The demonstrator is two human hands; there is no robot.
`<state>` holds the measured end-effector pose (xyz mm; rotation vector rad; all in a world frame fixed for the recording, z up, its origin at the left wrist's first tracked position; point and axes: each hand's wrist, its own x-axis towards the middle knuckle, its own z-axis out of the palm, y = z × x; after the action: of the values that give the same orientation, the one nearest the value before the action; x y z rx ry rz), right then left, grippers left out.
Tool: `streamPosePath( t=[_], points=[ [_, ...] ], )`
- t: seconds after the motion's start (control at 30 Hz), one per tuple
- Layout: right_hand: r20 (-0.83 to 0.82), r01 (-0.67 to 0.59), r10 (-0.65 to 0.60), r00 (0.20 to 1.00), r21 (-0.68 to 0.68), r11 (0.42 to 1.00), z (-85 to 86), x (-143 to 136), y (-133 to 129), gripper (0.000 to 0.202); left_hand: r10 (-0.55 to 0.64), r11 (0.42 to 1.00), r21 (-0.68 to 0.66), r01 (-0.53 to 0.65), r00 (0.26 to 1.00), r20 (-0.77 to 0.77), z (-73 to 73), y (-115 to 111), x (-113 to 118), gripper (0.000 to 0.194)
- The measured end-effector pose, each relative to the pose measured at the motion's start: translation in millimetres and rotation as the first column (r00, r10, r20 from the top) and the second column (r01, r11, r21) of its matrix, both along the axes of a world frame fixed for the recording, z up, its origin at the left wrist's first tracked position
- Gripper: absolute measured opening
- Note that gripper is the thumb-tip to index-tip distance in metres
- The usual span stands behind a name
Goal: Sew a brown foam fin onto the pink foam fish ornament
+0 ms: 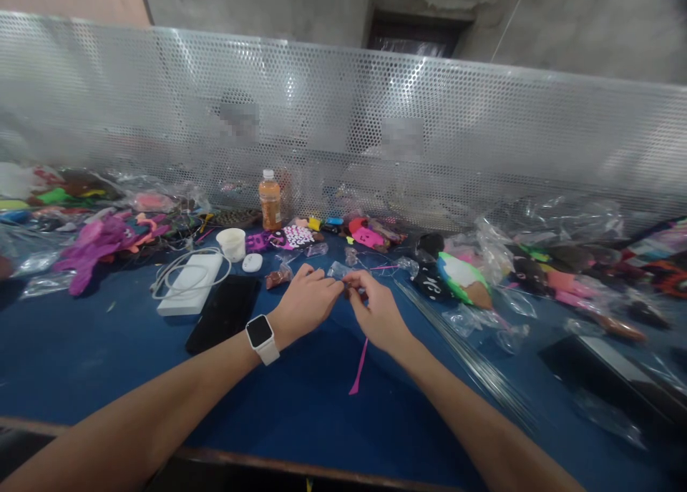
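My left hand [308,300] and my right hand [378,312] meet over the middle of the table, fingertips nearly touching. Both are closed in a pinch around something small and dark, mostly hidden by the fingers. A clear plastic piece [338,269] shows just behind the fingertips. Below my right hand, a thin pink strip [358,377] lies on the blue table [316,413], its upper end hidden by the hand. A brown lump in clear wrap [278,277] sits just left of my left hand. On my left wrist is a watch [260,333].
Left stand a black phone [228,310], a white power bank [190,284] with a cable, a white cup [232,244] and an orange drink bottle [270,200]. Thin clear rods [466,349] lie right. Colourful clay-like pieces and plastic wrap line a perforated metal divider [322,120].
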<state>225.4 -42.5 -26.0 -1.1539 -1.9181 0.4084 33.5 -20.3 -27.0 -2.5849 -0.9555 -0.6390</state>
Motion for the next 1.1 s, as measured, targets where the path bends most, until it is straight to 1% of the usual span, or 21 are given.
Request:
streamPosePath(
  t=[0.17, 0.37, 0.5, 0.57, 0.73, 0.83, 0.9, 1.0, 1.07, 1.1],
  points=[
    [0.077, 0.016, -0.018, 0.997, 0.017, 1.000, -1.0, 0, 0, 0.029, -0.005, 1.000, -0.014, 0.005, 1.000, 0.016, -2.0, -1, 2, 0.024],
    [0.144, -0.032, 0.029, 0.989, 0.020, 0.999, -2.7, 1, -1, 0.036, 0.008, 0.998, -0.070, -0.007, 1.000, 0.003, -2.4, 0, 2, 0.021],
    [0.105, -0.067, 0.068, 0.992, -0.017, 0.998, -4.8, 2, -1, 0.047, 0.002, 0.996, -0.088, -0.003, 1.000, -0.012, -0.4, -2, 2, 0.020],
    [0.079, -0.094, 0.097, 0.992, -0.043, 0.995, -5.2, 2, 0, 0.049, 0.001, 0.995, -0.100, -0.003, 1.000, -0.016, 0.4, -2, 1, 0.020],
    [-0.014, -0.148, 0.147, 0.989, -0.116, 0.982, -5.0, 6, 4, 0.041, 0.000, 0.989, -0.148, -0.005, 0.999, -0.035, -0.1, -2, 1, 0.020],
    [-0.045, -0.175, 0.171, 0.984, -0.130, 0.976, -5.6, 13, 8, 0.033, 0.001, 0.985, -0.173, -0.003, 1.000, -0.015, -2.1, -2, 2, 0.021],
    [-0.006, -0.164, 0.164, 0.986, -0.080, 0.983, -5.6, 18, 11, 0.027, 0.004, 0.983, -0.182, 0.000, 1.000, 0.021, -3.2, -2, 2, 0.023],
    [0.082, -0.163, 0.158, 0.984, 0.055, 0.985, -4.1, 23, 13, 0.021, -0.013, 0.979, -0.203, 0.025, 0.998, 0.061, -3.8, -3, 3, 0.020],
    [0.084, -0.164, 0.155, 0.984, 0.116, 0.980, -2.7, 24, 14, 0.016, -0.029, 0.978, -0.204, 0.043, 0.997, 0.073, -3.9, -4, 3, 0.019],
    [0.061, -0.155, 0.148, 0.987, 0.128, 0.980, -2.3, 24, 14, 0.014, -0.032, 0.980, -0.196, 0.047, 0.997, 0.077, -3.9, -5, 4, 0.019]
  ],
)
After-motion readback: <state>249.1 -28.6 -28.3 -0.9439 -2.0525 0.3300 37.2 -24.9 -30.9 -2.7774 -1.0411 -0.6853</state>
